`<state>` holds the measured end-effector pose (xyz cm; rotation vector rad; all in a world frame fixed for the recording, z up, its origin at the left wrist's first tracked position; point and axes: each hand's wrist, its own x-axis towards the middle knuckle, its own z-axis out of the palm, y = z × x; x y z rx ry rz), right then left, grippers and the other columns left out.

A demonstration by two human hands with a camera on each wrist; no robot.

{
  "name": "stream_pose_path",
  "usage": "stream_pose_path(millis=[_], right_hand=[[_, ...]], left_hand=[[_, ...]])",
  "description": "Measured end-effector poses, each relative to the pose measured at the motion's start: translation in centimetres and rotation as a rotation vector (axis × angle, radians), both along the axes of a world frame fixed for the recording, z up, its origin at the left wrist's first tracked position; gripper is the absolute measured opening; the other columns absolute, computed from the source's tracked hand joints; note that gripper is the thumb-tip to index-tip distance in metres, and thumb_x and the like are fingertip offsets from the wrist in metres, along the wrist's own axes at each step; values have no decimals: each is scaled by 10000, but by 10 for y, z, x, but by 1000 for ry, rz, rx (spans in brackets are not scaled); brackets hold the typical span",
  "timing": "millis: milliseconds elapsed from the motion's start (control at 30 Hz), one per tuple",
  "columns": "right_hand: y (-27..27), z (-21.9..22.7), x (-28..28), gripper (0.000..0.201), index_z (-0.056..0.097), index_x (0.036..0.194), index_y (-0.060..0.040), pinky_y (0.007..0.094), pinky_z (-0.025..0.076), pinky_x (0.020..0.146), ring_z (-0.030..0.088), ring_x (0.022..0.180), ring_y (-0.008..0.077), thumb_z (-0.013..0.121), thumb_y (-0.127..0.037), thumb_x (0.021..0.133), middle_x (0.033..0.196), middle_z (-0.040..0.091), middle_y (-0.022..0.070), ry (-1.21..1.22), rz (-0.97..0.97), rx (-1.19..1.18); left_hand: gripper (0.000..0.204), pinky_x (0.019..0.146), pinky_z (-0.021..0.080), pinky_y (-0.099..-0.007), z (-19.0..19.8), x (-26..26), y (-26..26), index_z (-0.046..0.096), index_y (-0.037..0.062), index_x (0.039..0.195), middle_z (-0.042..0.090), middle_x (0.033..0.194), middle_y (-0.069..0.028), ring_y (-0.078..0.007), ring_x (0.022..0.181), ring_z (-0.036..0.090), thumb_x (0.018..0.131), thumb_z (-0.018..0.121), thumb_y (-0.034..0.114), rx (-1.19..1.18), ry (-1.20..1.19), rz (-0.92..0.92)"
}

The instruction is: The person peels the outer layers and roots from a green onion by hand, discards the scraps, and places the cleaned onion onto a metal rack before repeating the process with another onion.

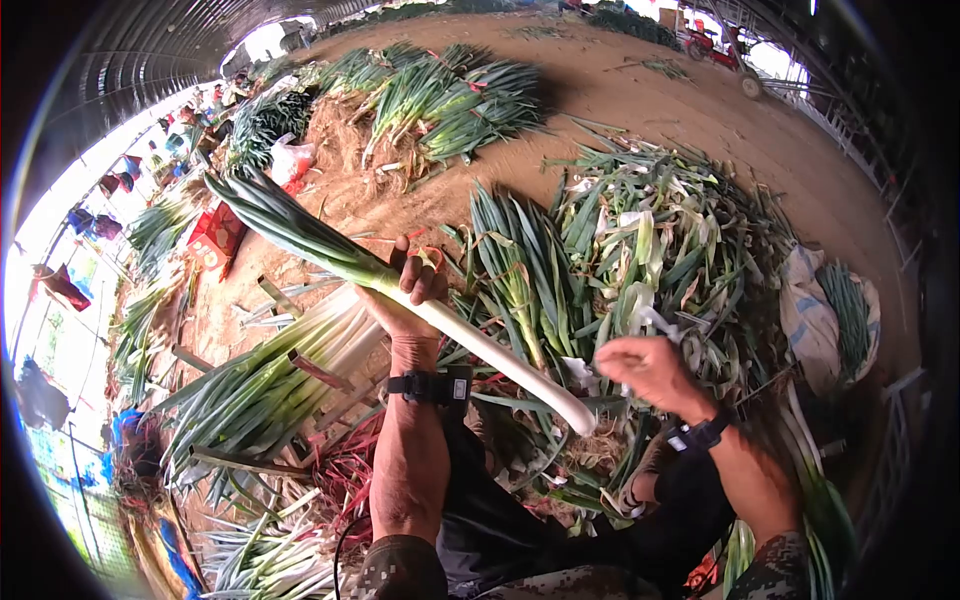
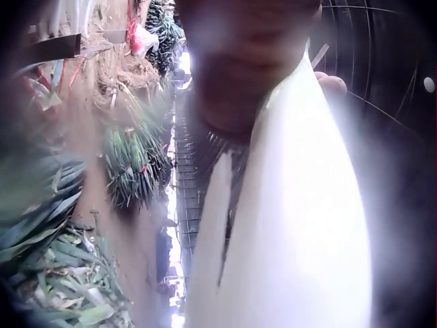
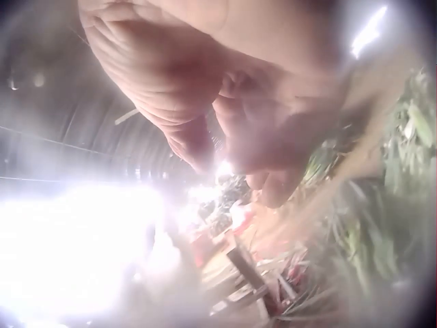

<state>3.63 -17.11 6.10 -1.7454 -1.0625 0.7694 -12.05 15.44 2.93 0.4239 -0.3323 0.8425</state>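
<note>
Left hand (image 1: 402,312): your fingers grasp the leek (image 1: 505,362) around its shaft.
Leek position: slanted above the ground, white end near your right hand (image 1: 655,372).
Right fingers: loosely bent, released, apart from the leek.
Leaf heap (image 1: 690,235): beyond your right hand.

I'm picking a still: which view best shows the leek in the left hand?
The head view: the leek shows from end to end, gripped by the left hand. The left wrist view gives only its pale stalk, close and washed out; in the right wrist view I cannot make it out.
</note>
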Motion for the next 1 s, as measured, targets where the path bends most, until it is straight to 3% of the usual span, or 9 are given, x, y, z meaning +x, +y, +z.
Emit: stream_pose_path(millis=[100, 300, 400, 500, 600, 633, 733, 767, 1000], right_hand=[[16, 12, -32, 260, 705, 1071, 21, 292, 565, 821, 688, 877, 134, 737, -179, 908, 949, 738, 93, 102, 48, -97], [16, 4, -40, 236, 711, 1024, 37, 266, 507, 605, 591, 662, 54, 687, -175, 925, 784, 696, 20, 215, 48, -240], [14, -1, -39, 224, 709, 1025, 36, 257, 503, 623, 584, 675, 48, 692, -157, 911, 761, 687, 12, 67, 85, -193], [13, -14, -37, 231, 702, 1048, 34, 251, 500, 647, 588, 711, 50, 695, -145, 902, 805, 700, 35, 113, 90, -157], [16, -16, -41, 245, 690, 1067, 37, 258, 519, 698, 617, 780, 65, 697, -143, 901, 867, 714, 62, 104, 4, 16], [16, -7, -43, 254, 677, 1088, 32, 279, 547, 742, 668, 848, 109, 695, -141, 903, 951, 727, 96, 87, -27, 7], [23, -4, -43, 258, 668, 1105, 23, 307, 565, 778, 704, 895, 170, 697, -137, 904, 992, 730, 119, -135, -45, 142], [26, -4, -40, 278, 661, 1112, 11, 332, 567, 797, 714, 935, 239, 726, -122, 876, 1053, 718, 144, -257, -15, 164], [53, -3, -48, 319, 632, 1062, -23, 365, 566, 833, 694, 998, 311, 790, -127, 805, 1136, 692, 139, -526, -21, 280]], left_hand=[[850, 490, 311, -261, 0, 5, 1, 565, -52, 1293, 383, 606, 60, -75, 471, 386, 943, 387, 702, 35, -66, -74], [828, 480, 328, -246, 1, 5, 4, 547, -66, 1307, 397, 623, 56, -75, 470, 402, 957, 402, 670, 79, -137, -110], [830, 478, 341, -238, 4, 2, 4, 537, -77, 1310, 402, 631, 52, -73, 473, 410, 959, 408, 664, 88, -168, -141], [820, 475, 352, -240, 4, 3, 3, 540, -67, 1311, 421, 642, 43, -81, 477, 413, 960, 407, 662, 73, -192, -160], [785, 483, 371, -266, -2, 4, -1, 554, -14, 1314, 452, 662, 34, -102, 506, 436, 960, 397, 670, 16, -56, -4], [773, 487, 379, -276, -3, 5, -4, 559, 6, 1313, 463, 669, 31, -110, 519, 447, 960, 394, 674, -14, 11, 76], [655, 550, 431, -305, 15, 10, -19, 535, 71, 1293, 545, 753, -17, -150, 589, 506, 954, 486, 630, -175, 241, 211], [607, 581, 442, -311, 15, 13, -21, 520, 96, 1298, 583, 819, -37, -167, 622, 524, 960, 513, 600, -186, 220, 216], [394, 713, 482, -330, 15, 27, -42, 558, 118, 1159, 606, 948, -35, -182, 793, 537, 1013, 507, 480, -180, 254, 161]])
